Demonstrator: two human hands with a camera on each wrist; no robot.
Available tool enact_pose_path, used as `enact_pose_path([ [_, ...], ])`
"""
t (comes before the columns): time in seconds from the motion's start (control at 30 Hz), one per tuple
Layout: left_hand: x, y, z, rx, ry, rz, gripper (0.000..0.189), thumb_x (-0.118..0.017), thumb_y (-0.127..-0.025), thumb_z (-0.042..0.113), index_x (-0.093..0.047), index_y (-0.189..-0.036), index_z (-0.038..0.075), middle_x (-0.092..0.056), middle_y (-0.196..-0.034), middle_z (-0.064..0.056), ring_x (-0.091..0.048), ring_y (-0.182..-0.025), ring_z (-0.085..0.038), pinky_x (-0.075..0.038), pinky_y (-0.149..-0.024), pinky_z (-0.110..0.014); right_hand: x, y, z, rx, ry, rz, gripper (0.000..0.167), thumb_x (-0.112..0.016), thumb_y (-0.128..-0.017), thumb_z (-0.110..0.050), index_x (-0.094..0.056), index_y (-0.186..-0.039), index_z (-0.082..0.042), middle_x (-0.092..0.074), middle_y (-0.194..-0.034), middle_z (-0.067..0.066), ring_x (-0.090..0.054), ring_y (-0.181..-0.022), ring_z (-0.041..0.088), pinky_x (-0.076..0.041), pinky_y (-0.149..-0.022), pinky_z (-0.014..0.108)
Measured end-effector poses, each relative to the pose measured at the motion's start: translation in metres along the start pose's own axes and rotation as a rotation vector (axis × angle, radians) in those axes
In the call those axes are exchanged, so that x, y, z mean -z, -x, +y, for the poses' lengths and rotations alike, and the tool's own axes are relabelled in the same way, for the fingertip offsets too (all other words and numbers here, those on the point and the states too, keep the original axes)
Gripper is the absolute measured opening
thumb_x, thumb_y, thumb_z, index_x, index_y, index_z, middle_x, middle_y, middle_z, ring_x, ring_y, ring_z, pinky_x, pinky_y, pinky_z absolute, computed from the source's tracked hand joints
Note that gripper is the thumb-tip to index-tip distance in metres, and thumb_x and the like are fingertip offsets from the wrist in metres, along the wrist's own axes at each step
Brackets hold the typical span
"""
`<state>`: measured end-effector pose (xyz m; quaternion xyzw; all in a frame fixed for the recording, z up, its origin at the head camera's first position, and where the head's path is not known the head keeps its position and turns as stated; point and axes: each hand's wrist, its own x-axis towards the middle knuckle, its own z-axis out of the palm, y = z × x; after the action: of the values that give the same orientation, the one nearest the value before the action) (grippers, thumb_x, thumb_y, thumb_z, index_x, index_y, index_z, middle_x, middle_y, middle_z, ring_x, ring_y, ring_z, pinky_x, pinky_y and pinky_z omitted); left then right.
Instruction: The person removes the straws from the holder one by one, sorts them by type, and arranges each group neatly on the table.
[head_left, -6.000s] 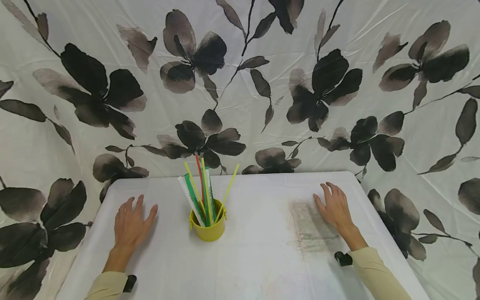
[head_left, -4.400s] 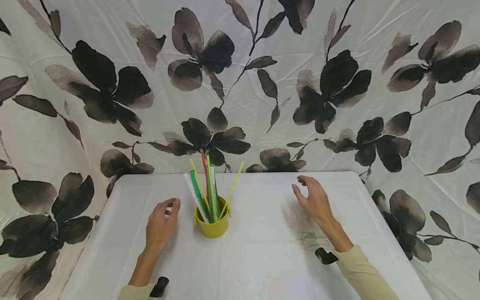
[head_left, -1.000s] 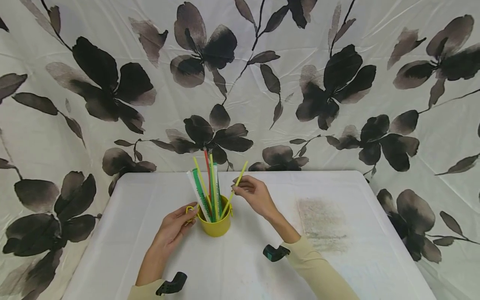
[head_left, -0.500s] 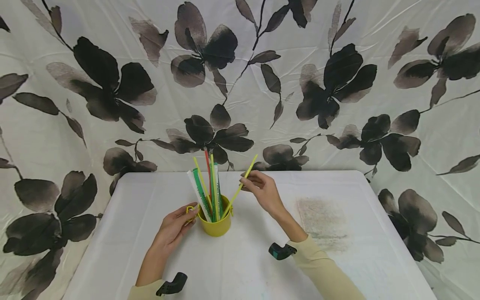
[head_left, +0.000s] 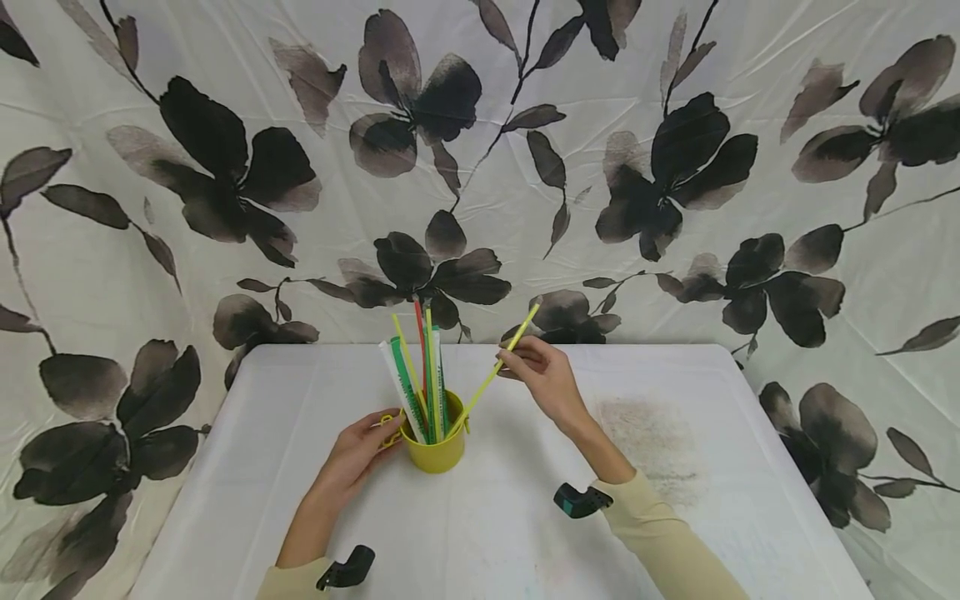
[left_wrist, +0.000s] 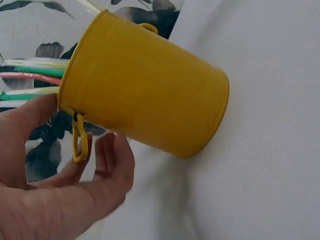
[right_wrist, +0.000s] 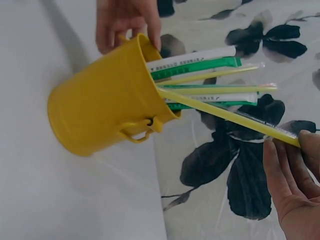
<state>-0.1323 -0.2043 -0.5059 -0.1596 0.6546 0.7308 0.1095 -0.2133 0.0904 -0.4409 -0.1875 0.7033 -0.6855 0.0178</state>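
A small yellow bucket (head_left: 437,457) stands upright on the white-covered table, with wrapped straws (head_left: 433,379) in green, white, yellow and red leaning in it. My left hand (head_left: 358,454) holds the bucket by its left rim; in the left wrist view the thumb is at the rim beside the small wire handle (left_wrist: 80,140). My right hand (head_left: 551,383) pinches a yellow straw (right_wrist: 225,114) near its upper end between thumb and fingers. That straw slants up to the right, its lower end still inside the bucket mouth and hidden by the rim.
The white table (head_left: 300,383) has a brownish stained patch (head_left: 652,450) to the right. Behind it hangs a white cloth (head_left: 555,50) printed with dark flowers. A black device (head_left: 348,568) sits at the left wrist and another black device (head_left: 581,502) at the right.
From lying apart on the table, both hands have come to the bucket. The left has taken its rim; the right has gripped the yellow straw and drawn it up and rightward.
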Motion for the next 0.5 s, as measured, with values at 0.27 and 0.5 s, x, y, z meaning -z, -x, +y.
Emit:
enact_pose_path([
  [0.27, -0.0030, 0.0038, -0.0003, -0.011, -0.141, 0.020, 0.059, -0.067, -0.102, 0.036, -0.052, -0.146, 0.001, -0.056, -0.144, -0.016, -0.057, -0.123, -0.020, -0.046, -0.112, -0.039, -0.0021, -0.0010, -0.0030, -0.014, -0.016, -0.008, 0.025, -0.067, -0.101, -0.010, -0.065, -0.119, 0.007, -0.070, -0.111, 0.021, -0.073, -0.101, 0.023, -0.060, -0.092, 0.036],
  [0.5, -0.0043, 0.0040, 0.0006, -0.020, -0.102, -0.006, 0.058, -0.067, -0.102, 0.033, -0.052, -0.147, 0.000, -0.052, -0.149, -0.019, -0.054, -0.132, -0.027, -0.047, -0.111, -0.036, -0.0006, -0.0020, -0.0045, 0.011, -0.026, -0.003, 0.024, -0.067, -0.101, -0.009, -0.065, -0.119, 0.007, -0.069, -0.111, 0.023, -0.073, -0.100, 0.021, -0.060, -0.093, 0.037],
])
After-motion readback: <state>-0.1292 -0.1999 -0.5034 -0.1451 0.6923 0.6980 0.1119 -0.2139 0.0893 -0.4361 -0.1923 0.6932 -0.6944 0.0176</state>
